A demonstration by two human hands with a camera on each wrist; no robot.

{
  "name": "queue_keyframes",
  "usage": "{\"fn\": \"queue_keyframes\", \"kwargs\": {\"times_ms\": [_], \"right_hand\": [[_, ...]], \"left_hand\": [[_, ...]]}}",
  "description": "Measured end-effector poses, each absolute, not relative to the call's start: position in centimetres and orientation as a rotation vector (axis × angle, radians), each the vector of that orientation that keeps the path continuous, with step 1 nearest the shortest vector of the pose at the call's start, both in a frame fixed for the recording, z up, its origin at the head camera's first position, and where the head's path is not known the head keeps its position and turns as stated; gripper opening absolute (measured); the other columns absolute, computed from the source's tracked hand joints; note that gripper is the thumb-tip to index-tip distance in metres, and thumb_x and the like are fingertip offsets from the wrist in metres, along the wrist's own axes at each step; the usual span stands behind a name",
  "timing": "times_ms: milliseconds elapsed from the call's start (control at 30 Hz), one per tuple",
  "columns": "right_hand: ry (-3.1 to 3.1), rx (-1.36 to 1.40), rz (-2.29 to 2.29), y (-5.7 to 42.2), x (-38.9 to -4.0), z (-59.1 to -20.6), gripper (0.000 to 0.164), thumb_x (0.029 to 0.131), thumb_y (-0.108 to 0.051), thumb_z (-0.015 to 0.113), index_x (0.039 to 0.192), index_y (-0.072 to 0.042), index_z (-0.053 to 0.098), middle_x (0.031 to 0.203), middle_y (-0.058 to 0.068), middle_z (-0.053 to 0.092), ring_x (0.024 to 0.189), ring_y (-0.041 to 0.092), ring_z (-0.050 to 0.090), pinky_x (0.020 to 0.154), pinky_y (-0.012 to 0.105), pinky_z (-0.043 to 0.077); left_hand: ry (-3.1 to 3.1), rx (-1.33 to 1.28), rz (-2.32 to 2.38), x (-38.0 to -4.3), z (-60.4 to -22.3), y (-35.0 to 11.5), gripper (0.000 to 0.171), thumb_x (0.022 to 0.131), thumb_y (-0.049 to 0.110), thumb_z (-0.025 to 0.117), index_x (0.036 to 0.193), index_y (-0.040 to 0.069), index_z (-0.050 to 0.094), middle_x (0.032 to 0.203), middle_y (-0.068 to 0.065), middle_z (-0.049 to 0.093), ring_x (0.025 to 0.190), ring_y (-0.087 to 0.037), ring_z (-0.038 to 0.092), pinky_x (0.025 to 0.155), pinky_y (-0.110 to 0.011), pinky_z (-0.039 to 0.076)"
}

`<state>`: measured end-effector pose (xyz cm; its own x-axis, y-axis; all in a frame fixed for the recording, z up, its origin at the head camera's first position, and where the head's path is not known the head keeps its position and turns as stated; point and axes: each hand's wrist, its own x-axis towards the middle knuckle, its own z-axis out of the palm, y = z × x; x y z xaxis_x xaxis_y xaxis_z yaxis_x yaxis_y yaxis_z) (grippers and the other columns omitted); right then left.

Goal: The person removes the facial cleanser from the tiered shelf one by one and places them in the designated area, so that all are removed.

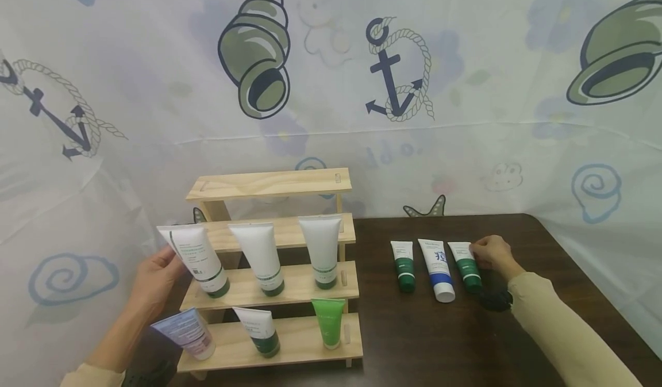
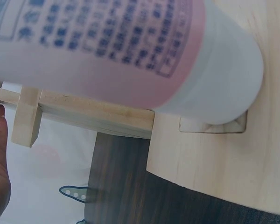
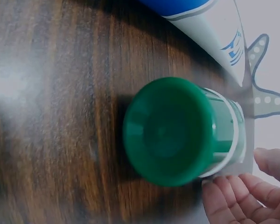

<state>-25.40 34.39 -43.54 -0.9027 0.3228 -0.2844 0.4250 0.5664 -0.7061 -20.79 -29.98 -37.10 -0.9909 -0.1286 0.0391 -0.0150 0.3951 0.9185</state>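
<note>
Tubes (image 1: pixel 260 255) on left rack (image 1: pixel 269 183), three tubes (image 1: pixel 435 266) right (on table (image 1: pixel 414 347))

Shells (image 1: pixel 258 42), anchors (image 1: pixel 389 76): pale cloth (image 1: pixel 331 122) hung beyond the right hand (image 1: pixel 495 254), and below that hand lay a dark table (image 1: pixel 424 341)!

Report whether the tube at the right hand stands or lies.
Lying: the green-and-white squeeze tube stretches along the tabletop, cap nearer the camera.
</note>
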Motion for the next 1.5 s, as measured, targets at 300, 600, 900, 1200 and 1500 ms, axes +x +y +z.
{"fn": "queue_keyframes", "kwargs": {"times_ms": [300,600,900,1200,1500], "right_hand": [[2.878,0.430,-1.238,33.8,-25.2,-41.3,0.044,0.095,-0.019,0.049,0.123,0.016,0.046,0.110,0.033,0.057,0.084,0.030,0.066,0.064,0.031,0.058],[2.964,0.219,-1.450,30.2,-24.4,-37.8,0.045,0.098,-0.022,0.048,0.129,0.010,0.045,0.117,0.032,0.056,0.102,0.041,0.061,0.078,0.035,0.058],[2.933,-0.110,-1.742,25.4,-23.5,-35.0,0.036,0.096,-0.013,0.052,0.124,0.010,0.050,0.102,0.025,0.059,0.081,0.005,0.061,0.073,0.015,0.054],[2.823,-0.378,-1.919,20.9,-22.1,-32.9,0.031,0.094,-0.010,0.056,0.121,0.007,0.054,0.096,0.024,0.059,0.079,0.008,0.061,0.075,0.013,0.053],[2.650,-0.592,-2.027,17.3,-20.5,-31.7,0.032,0.093,-0.010,0.058,0.122,0.004,0.054,0.100,0.021,0.058,0.087,0.012,0.064,0.080,0.017,0.054]], "left_hand": [[-2.534,0.105,-1.661,-21.0,-36.9,-30.0,0.065,0.093,0.042,0.054,0.142,0.003,0.037,0.120,0.030,0.050,0.130,-0.011,0.042,0.106,-0.057,0.032],[-2.547,0.093,-1.602,-21.0,-37.1,-30.1,0.063,0.093,0.042,0.054,0.141,0.003,0.039,0.118,0.031,0.050,0.121,0.001,0.045,0.105,-0.041,0.040],[-2.508,0.063,-1.638,-20.9,-37.2,-30.1,0.062,0.093,0.039,0.057,0.140,0.002,0.041,0.110,0.034,0.053,0.108,0.012,0.046,0.083,-0.008,0.044],[-2.525,0.095,-1.667,-20.8,-37.1,-30.0,0.064,0.093,0.042,0.054,0.142,0.004,0.038,0.116,0.033,0.051,0.133,-0.016,0.040,0.106,-0.057,0.032],[-2.502,0.110,-1.703,-20.7,-37.1,-30.0,0.065,0.093,0.041,0.055,0.142,0.002,0.036,0.125,0.026,0.049,0.138,-0.036,0.028,0.107,-0.060,0.028]]}}
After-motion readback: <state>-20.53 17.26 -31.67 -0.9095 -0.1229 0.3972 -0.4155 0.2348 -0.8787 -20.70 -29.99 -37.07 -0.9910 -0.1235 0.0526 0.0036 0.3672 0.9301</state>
